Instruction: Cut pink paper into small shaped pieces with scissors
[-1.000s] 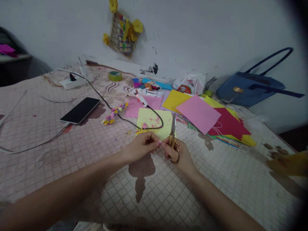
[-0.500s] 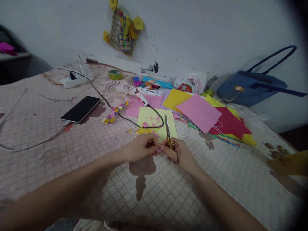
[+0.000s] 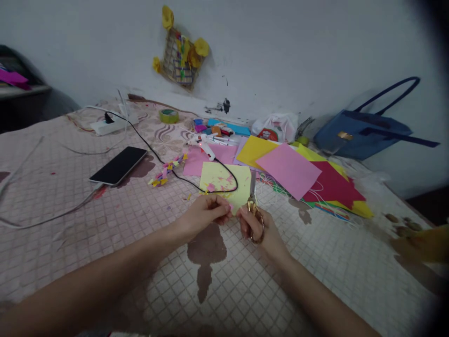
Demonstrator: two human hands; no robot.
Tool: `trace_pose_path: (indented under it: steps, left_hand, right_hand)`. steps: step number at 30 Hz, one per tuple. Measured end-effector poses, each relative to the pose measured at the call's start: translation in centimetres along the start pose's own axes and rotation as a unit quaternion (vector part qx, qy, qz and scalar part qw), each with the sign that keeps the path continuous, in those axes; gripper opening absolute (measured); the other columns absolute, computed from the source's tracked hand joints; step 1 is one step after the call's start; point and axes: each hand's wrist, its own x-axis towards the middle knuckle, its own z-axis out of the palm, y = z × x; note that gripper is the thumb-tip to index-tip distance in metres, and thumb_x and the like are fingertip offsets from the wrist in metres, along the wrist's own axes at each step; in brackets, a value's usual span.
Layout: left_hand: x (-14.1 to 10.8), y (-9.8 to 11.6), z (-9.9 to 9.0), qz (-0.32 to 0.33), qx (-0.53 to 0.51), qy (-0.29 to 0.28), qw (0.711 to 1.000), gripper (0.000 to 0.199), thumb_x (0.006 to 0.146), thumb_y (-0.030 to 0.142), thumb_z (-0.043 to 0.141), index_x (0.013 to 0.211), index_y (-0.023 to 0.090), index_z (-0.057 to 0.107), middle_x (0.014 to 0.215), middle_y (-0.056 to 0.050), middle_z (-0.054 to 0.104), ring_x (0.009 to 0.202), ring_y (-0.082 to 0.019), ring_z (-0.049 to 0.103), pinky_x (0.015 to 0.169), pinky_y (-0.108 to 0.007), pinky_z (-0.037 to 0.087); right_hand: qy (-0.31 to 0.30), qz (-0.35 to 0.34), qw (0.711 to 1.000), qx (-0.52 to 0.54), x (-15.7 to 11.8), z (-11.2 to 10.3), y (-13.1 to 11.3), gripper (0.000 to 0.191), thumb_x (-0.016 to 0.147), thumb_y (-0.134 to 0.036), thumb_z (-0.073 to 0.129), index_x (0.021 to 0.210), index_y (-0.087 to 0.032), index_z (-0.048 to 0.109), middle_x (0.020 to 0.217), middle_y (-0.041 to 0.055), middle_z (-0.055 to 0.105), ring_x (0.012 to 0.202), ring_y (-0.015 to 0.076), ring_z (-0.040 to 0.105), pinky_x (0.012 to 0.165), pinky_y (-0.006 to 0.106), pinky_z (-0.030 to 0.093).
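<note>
A small pink piece (image 3: 230, 207) sits at the fingertips of the left hand (image 3: 210, 213), its thumb and fingers pinched together on it. Just beside it, the right hand (image 3: 262, 230) is closed around the gold handles of the scissors (image 3: 252, 192) — the blades point away from the person, and the two hands are slightly apart.

Beyond the hands, a pale yellow sheet (image 3: 242, 180) lies flat on the counter (image 3: 168, 262), with pink and yellow scraps (image 3: 211, 187) scattered over it. The black cord (image 3: 235, 181) of a white glue gun (image 3: 208, 150) loops across the same sheet; the glue gun, its small red light showing, rests over a pink sheet (image 3: 192, 163). Left of that lies a multicoloured paper strip (image 3: 164, 174), then a dark-screened phone (image 3: 118, 165) with a cable attached.

To the right, yellow, pink and red sheets (image 3: 289, 171) overlap, with loose white string (image 3: 269, 188) near them. Farther back are a roll of tape (image 3: 169, 116), a white power strip (image 3: 109, 124), a plastic bag (image 3: 277, 125) and — against the wall — a blue handbag (image 3: 363, 135). A decoration with yellow flowers (image 3: 182, 61) hangs above.
</note>
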Motion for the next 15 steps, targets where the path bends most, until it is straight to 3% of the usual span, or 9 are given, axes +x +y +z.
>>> trace_pose_path:
  steps: [3, 8, 15]
  left_hand:
    - [0.1, 0.3, -0.5, 0.009, -0.058, 0.033, 0.998, 0.020, 0.071, 0.030, 0.060, 0.074, 0.012, 0.053, 0.074, -0.004, 0.060, 0.063, -0.009, 0.055, 0.064, -0.024, 0.044]
    - [0.3, 0.5, -0.7, 0.018, -0.131, 0.059, 0.989, 0.018, 0.069, 0.025, 0.063, 0.074, 0.011, 0.053, 0.078, -0.004, 0.062, 0.070, -0.011, 0.059, 0.077, -0.030, 0.046]
    - [0.3, 0.7, -0.3, 0.013, -0.153, 0.081, 0.985, 0.014, 0.071, 0.022, 0.062, 0.073, 0.011, 0.053, 0.068, -0.001, 0.060, 0.065, -0.009, 0.058, 0.073, -0.026, 0.046]
  right_hand:
    - [-0.041, 0.028, 0.999, 0.004, -0.3, 0.2, -0.3, 0.042, 0.083, -0.051, 0.033, 0.071, -0.015, 0.051, 0.046, -0.0050, 0.037, 0.038, 0.0069, 0.036, 0.039, 0.019, 0.030]
    - [-0.082, 0.037, 0.995, -0.051, -0.5, 0.6, 0.1, 0.042, 0.080, -0.053, 0.038, 0.066, -0.016, 0.050, 0.043, -0.0068, 0.034, 0.036, 0.0069, 0.034, 0.037, 0.019, 0.029]
    - [-0.083, 0.024, 0.992, -0.094, -0.6, 0.7, 0.8, 0.040, 0.082, -0.050, 0.039, 0.062, -0.016, 0.048, 0.045, -0.0058, 0.036, 0.037, 0.0067, 0.035, 0.037, 0.020, 0.027]
